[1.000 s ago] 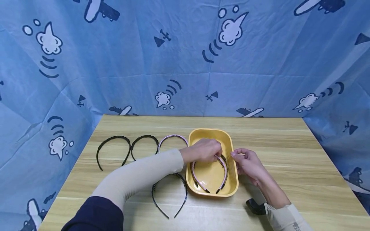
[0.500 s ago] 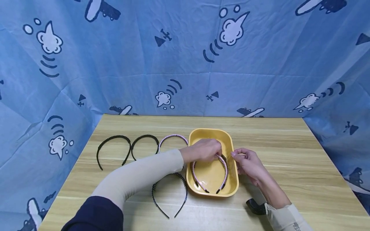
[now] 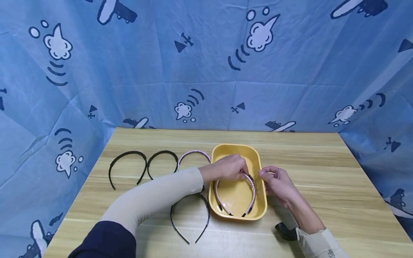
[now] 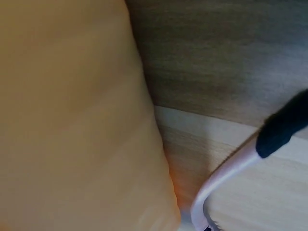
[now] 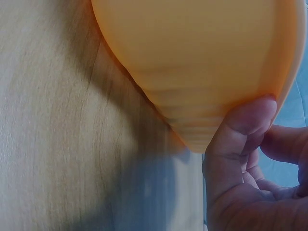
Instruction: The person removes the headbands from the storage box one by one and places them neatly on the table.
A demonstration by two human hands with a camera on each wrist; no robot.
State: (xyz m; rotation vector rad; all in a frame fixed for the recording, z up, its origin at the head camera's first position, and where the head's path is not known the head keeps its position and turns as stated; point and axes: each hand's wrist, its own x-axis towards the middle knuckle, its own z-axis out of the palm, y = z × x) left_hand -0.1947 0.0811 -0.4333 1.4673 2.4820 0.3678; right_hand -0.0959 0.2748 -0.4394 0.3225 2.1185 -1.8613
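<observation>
My left hand (image 3: 230, 167) reaches into a yellow plastic tray (image 3: 235, 195) and pinches the top of a pink headband (image 3: 252, 190). This headband lies over a darker one inside the tray, its black-tipped ends towards me. Curled fingers hide part of the toothed top. My right hand (image 3: 280, 184) is at the tray's right side, holding the rim between thumb and fingers. In the right wrist view a fingertip (image 5: 255, 113) presses the outer wall just under the rim. The left wrist view has the tray's outer wall (image 4: 82, 120) close up.
Left of the tray, a black headband (image 3: 129, 153), another black headband (image 3: 164, 152) and a pink headband (image 3: 193, 152) lie in a row, partly behind my left sleeve (image 3: 167, 190). Nearer me lies a dark toothed headband (image 3: 207, 209). A blue printed curtain (image 3: 206, 71) stands behind the wooden table (image 3: 306, 150).
</observation>
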